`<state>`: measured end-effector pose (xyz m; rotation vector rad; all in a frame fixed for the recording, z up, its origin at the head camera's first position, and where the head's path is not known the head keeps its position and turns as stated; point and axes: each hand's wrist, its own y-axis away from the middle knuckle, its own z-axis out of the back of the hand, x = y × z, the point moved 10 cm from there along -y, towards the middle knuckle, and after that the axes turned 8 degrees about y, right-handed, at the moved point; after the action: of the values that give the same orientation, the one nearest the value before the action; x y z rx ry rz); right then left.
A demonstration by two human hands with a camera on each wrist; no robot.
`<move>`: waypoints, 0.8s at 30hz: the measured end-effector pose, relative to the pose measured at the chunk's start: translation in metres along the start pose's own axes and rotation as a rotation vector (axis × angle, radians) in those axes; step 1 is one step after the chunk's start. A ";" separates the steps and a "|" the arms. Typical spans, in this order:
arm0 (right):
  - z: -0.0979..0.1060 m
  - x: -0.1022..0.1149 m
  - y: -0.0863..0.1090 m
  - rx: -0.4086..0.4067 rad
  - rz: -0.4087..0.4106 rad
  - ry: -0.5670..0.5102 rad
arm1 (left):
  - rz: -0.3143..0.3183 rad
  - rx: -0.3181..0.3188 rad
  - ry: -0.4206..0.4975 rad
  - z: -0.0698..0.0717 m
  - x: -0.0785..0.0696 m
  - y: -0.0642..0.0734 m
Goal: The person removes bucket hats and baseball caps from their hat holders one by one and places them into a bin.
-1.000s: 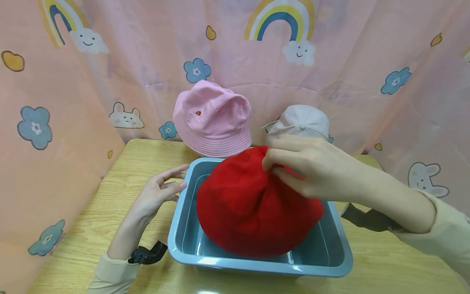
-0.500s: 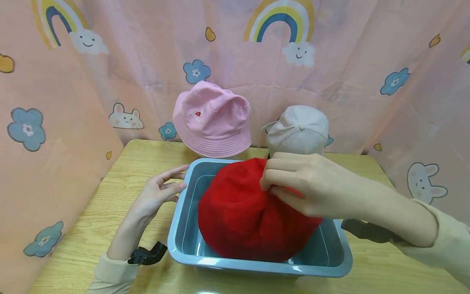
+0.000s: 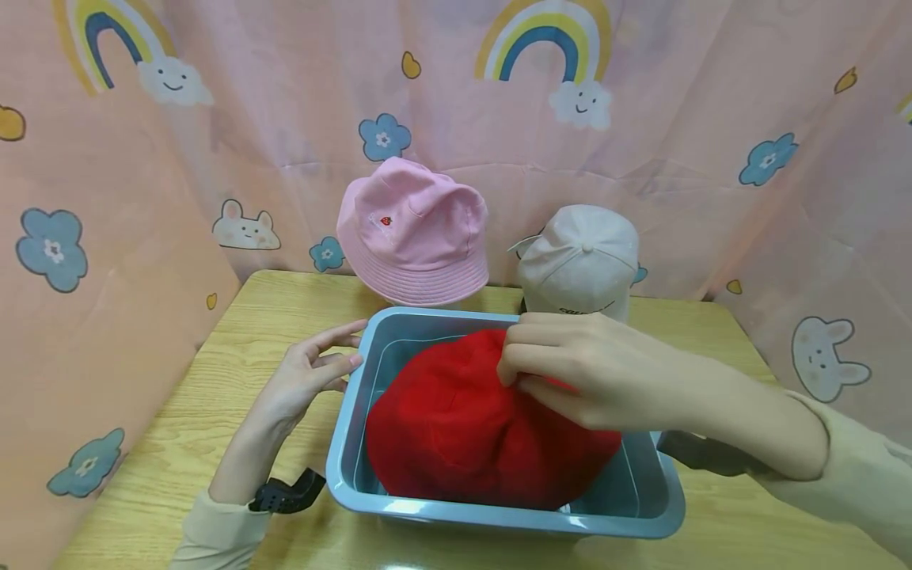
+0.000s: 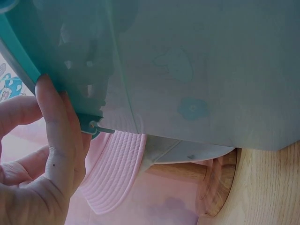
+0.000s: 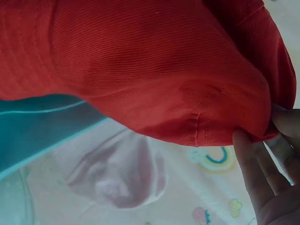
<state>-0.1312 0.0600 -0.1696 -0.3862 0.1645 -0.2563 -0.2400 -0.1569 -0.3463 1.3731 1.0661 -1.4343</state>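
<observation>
Inside blue bin (image 3: 620,525), red hat (image 3: 456,427) lower than before, right hand (image 3: 573,366) pinching.

Dark lettering (image 3: 587,309) on white cap (image 3: 580,257), partly hidden, unreadable

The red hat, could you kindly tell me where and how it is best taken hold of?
Probably by the top of the red hat, pinched from above between thumb and fingers, as the right hand does: its crown faces up, the cloth there gathers into folds, and the blue bin beneath it would hinder coming from below.
</observation>
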 end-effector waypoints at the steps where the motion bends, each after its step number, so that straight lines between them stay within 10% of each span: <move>1: -0.002 -0.001 0.000 -0.004 0.007 -0.005 | 0.001 0.000 0.000 0.000 0.000 0.000; 24: -0.062 -0.027 0.014 0.155 -0.038 -0.102 | 0.010 -0.005 -0.001 0.000 0.000 0.000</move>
<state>-0.1665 0.0584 -0.2291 -0.2476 0.0366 -0.2842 -0.2400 -0.1574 -0.3463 1.3720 1.0600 -1.4240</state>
